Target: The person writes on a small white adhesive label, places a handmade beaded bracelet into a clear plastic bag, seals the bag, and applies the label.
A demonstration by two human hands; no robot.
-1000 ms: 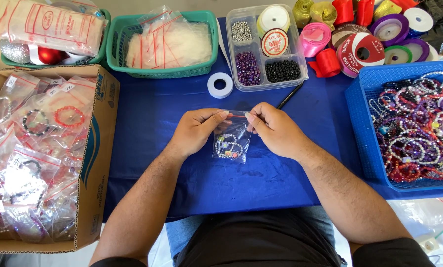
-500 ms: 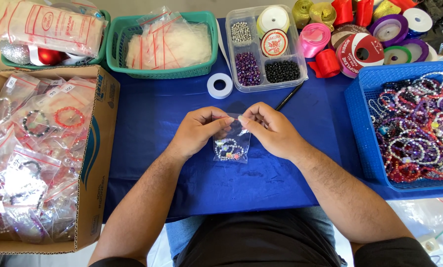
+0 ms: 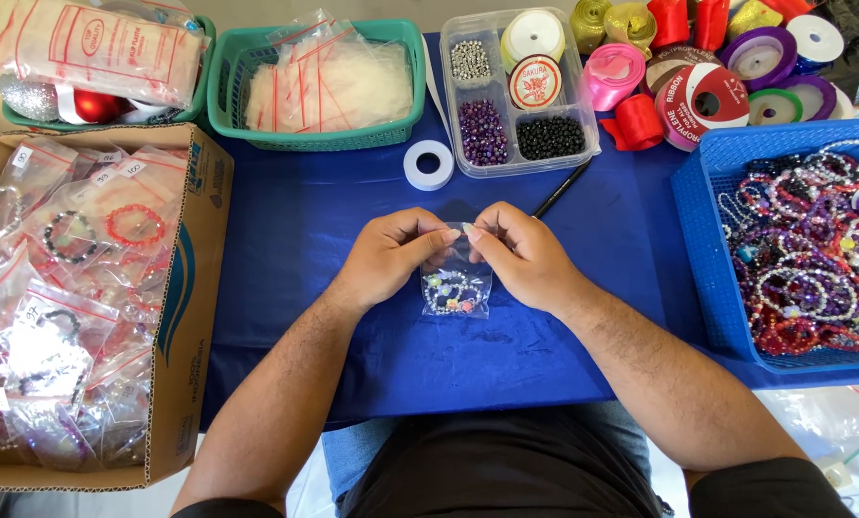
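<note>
Both my hands hold one small clear plastic bag [image 3: 457, 284] over the blue tablecloth [image 3: 305, 249]. A beaded bracelet [image 3: 449, 294] lies inside the bag. My left hand [image 3: 391, 254] pinches the bag's top edge from the left. My right hand [image 3: 523, 254] pinches the same edge from the right, fingertips almost meeting. The bag hangs down from the fingers with its lower part resting on the cloth.
A cardboard box [image 3: 191, 317] of bagged bracelets stands at the left. A blue basket [image 3: 703, 249] of loose bracelets sits at the right. Behind are a green basket [image 3: 405, 125] of empty bags, a bead tray [image 3: 506, 158], a tape roll [image 3: 428, 164], a black pen [image 3: 561, 189] and ribbon spools [image 3: 698, 91].
My fingertips have moved closer together along the bag's top edge, and the bag now hangs straighter than a second ago.
</note>
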